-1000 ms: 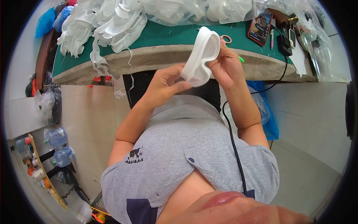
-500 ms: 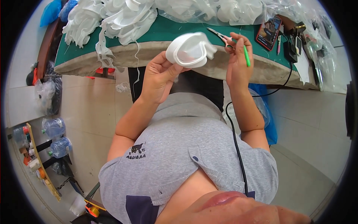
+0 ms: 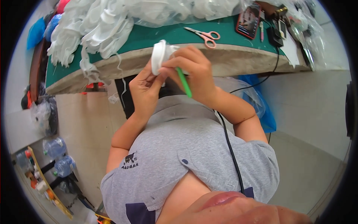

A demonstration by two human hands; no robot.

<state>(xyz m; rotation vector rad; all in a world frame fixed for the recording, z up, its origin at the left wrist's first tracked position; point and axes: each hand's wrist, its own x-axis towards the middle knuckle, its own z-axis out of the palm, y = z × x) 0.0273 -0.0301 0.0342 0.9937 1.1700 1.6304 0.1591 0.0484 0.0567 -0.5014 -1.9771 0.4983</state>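
A white cup-like piece with a thick, rounded rim (image 3: 158, 56) is gripped between the fingers and thumb of my left hand (image 3: 144, 91), just off the table's near edge. It is turned so that its rim shows side-on. My right hand (image 3: 195, 69) is closed around a slim green stick-like tool (image 3: 184, 83); its lower end sticks out below the palm. Its fingertips meet the side of the white piece, and the tool's working tip is hidden behind them. Small scissors (image 3: 205, 36) with pink handles lie on the green tabletop (image 3: 167, 35) beyond my right hand.
Heaps of similar white pieces (image 3: 106, 33) and clear plastic bags (image 3: 164, 13) cover the table's far side. A red-cased phone (image 3: 248, 22), a pink pen (image 3: 261, 31) and a black adapter (image 3: 275, 36) lie at the right. A black cable (image 3: 231, 145) runs down across my shirt.
My right hand has left the scissors and come left to the white piece, still holding the green tool. My left hand has shifted slightly left and turned the piece edge-on.
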